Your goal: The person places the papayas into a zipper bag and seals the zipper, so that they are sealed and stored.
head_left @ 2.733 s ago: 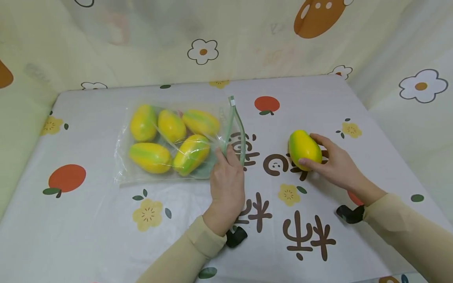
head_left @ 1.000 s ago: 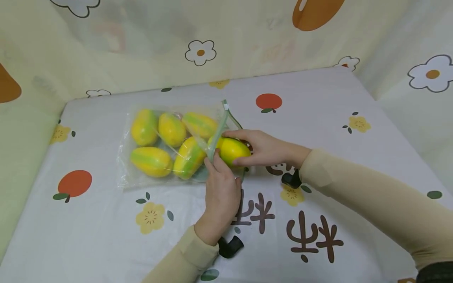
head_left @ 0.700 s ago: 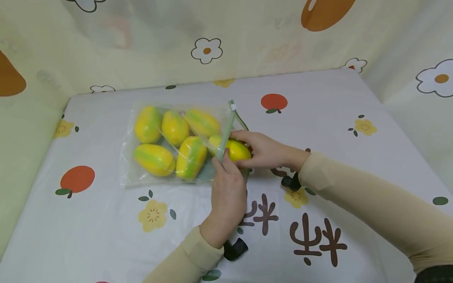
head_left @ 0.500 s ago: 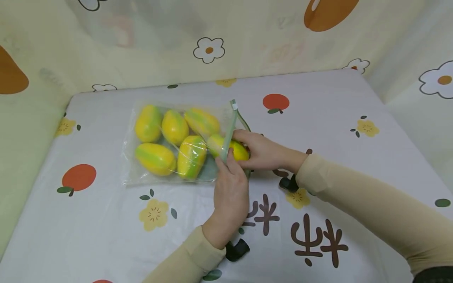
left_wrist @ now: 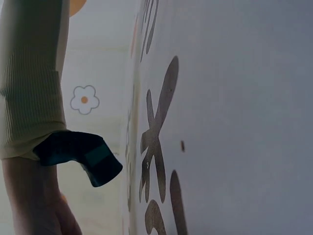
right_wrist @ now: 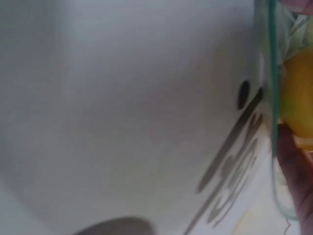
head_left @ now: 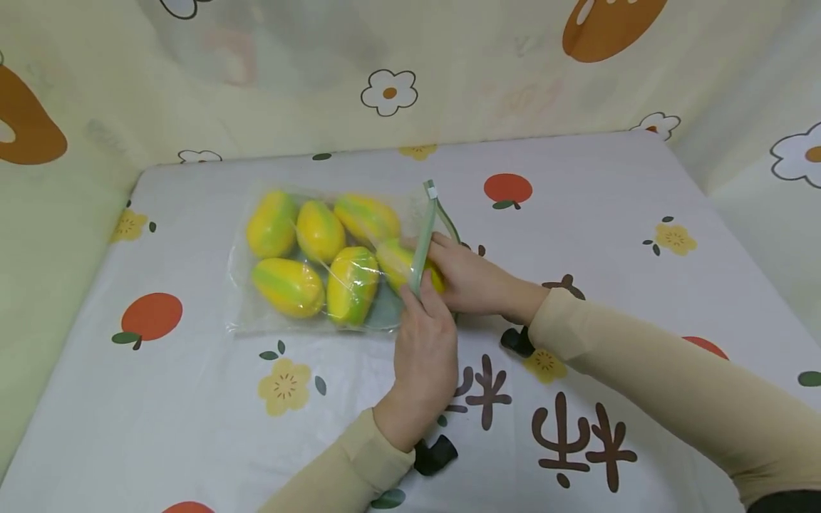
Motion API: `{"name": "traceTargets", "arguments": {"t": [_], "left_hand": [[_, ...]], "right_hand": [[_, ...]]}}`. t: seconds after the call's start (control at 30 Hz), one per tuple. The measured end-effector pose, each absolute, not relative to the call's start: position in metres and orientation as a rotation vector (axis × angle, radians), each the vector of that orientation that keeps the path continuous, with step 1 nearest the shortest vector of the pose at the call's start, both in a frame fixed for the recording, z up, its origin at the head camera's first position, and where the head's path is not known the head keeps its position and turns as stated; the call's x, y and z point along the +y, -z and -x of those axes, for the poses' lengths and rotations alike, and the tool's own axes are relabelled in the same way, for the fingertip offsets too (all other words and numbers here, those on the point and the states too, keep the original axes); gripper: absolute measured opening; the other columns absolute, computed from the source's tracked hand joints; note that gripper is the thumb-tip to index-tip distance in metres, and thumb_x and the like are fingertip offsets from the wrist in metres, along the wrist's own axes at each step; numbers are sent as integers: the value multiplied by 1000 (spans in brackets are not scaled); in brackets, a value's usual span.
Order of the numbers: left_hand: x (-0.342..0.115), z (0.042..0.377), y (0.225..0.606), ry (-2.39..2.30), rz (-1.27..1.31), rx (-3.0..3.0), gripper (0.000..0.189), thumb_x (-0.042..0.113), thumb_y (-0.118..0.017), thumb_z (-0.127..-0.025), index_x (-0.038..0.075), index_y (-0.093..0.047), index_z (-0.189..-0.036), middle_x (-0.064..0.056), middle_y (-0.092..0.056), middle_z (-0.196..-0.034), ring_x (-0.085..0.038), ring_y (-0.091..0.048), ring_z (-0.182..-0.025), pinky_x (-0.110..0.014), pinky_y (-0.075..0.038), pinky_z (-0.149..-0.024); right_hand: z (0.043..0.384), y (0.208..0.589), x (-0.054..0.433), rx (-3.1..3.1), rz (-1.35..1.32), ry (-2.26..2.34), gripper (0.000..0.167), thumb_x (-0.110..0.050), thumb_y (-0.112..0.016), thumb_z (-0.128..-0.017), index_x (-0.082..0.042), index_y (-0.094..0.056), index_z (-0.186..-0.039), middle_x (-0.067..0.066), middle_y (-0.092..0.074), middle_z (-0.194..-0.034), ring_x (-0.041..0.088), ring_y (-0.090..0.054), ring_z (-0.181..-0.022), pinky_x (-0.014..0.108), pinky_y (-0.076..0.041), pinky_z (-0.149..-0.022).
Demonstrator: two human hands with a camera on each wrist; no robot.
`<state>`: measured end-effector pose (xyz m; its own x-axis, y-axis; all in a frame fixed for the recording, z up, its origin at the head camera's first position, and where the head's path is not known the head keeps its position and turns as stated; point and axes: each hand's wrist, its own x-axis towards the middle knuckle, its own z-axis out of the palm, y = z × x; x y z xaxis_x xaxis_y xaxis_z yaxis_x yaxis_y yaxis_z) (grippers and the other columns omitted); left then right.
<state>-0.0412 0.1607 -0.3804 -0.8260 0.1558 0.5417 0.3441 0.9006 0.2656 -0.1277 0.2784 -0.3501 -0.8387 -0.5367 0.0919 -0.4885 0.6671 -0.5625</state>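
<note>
A clear zip bag (head_left: 385,313) lies flat on the table with several yellow-green mangoes (head_left: 353,285) inside, its green-edged mouth open to the right. My left hand (head_left: 427,360) pinches the near part of that mouth between its fingers. My right hand (head_left: 477,281) reaches into the opening and grips another mango (head_left: 394,261), most of which is past the green strip. Its fingertips are partly hidden behind the strip. In the right wrist view the mango (right_wrist: 299,95) shows orange-yellow beyond the green edge. The left wrist view shows only the wrist and part of the hand (left_wrist: 39,210).
A white slider (head_left: 432,191) sits at the far end of the bag's zip. The table is covered by a printed cloth (head_left: 192,399) with fruit, flowers and brown characters. Patterned curtains (head_left: 288,107) rise behind and at both sides. A black device (head_left: 436,456) hangs at the left wrist.
My right hand has carried the mango from the table's right side leftward into the bag's mouth and pushed it deeper. The left hand has kept its pinch on the bag.
</note>
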Motion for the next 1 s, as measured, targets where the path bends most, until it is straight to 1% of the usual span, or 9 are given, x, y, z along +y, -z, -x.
{"name": "traceTargets", "arguments": {"t": [0.17,0.37,0.5,0.63,0.67,0.73,0.83,0.9,1.0], "left_hand": [[161,41,379,450,353,-2548,54,-5,-72,-86,-10,-44,-132,-32,-55,-113,-30,-65,-75,-35,-61,-66],[162,41,378,447,337,-2552,53,-5,-71,-87,-10,-44,-133,-28,-54,-109,-27,-62,-70,-33,-59,-60],[162,41,376,459,325,-2552,54,-5,-71,-87,-10,-43,-133,-25,-52,-107,-26,-61,-67,-32,-58,-57],[161,42,375,475,303,-2543,50,-4,-69,-88,-10,-45,-132,-23,-51,-104,-26,-60,-63,-32,-56,-54],[161,42,375,471,302,-2543,49,-4,-69,-89,-9,-45,-131,-22,-51,-103,-25,-60,-62,-32,-56,-52],[161,43,373,463,310,-2552,50,-3,-70,-88,-9,-45,-131,-21,-50,-101,-24,-58,-59,-31,-54,-51],[163,44,371,425,316,-2565,51,-3,-71,-86,-9,-47,-131,-19,-50,-98,-22,-56,-56,-29,-52,-49],[166,44,369,412,316,-2572,50,-3,-71,-87,-8,-49,-131,-18,-50,-98,-22,-56,-56,-28,-52,-49],[170,44,367,405,309,-2585,47,-3,-70,-87,-5,-51,-131,-18,-50,-98,-23,-56,-55,-29,-52,-49]], "right_hand": [[126,352,274,2836,851,870,73,-15,-77,-89,-1,-42,-152,24,-44,-153,37,-52,-133,50,-44,-114],[126,351,280,2772,885,865,77,-19,-76,-89,-4,-40,-155,21,-42,-154,35,-51,-130,50,-45,-112],[125,344,289,2708,899,844,73,-18,-73,-90,-9,-41,-156,15,-44,-151,29,-55,-118,45,-53,-99],[123,334,301,2686,923,908,59,-15,-68,-94,-9,-49,-149,11,-50,-149,27,-58,-118,42,-58,-91],[123,331,305,2696,932,936,53,-14,-68,-94,-7,-54,-145,11,-54,-146,27,-59,-119,43,-58,-91],[123,323,312,2737,912,987,41,-12,-67,-96,-4,-61,-136,11,-64,-135,26,-64,-113,42,-59,-89],[129,312,321,2836,802,1052,26,-10,-67,-97,-1,-70,-122,11,-74,-115,22,-69,-96,38,-59,-85],[136,305,324,2903,676,1098,22,-10,-64,-99,-1,-72,-118,12,-75,-108,22,-71,-91,32,-57,-82],[151,300,323,2980,501,1158,26,-13,-61,-100,-2,-69,-121,14,-73,-110,26,-71,-95,35,-57,-84]]}}
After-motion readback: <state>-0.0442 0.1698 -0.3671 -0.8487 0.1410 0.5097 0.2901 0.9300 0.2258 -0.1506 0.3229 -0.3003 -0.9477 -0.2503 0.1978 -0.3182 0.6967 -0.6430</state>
